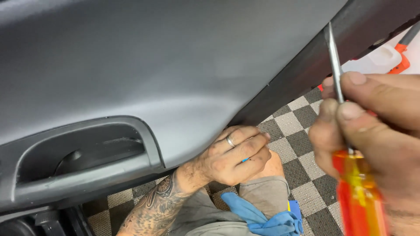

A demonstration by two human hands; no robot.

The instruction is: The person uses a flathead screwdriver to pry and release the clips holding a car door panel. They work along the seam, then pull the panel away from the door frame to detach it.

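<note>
A large grey car door trim panel (175,65) fills the upper left, with a dark storage pocket (83,153) at its lower left. My left hand (238,155), tattooed at the forearm and wearing a ring, grips the panel's bottom edge, fingers curled under it, with something small and blue showing between the fingers. My right hand (372,126) is close to the camera at the right and holds a screwdriver (336,65) with a red and yellow handle, its metal shaft pointing up toward the dark door edge (306,65).
The floor is grey checkered tile (302,131). A blue cloth (267,218) lies on my grey-clad knee (267,192). At the top right are a white plastic container (376,61) and an orange-and-grey tool (404,48).
</note>
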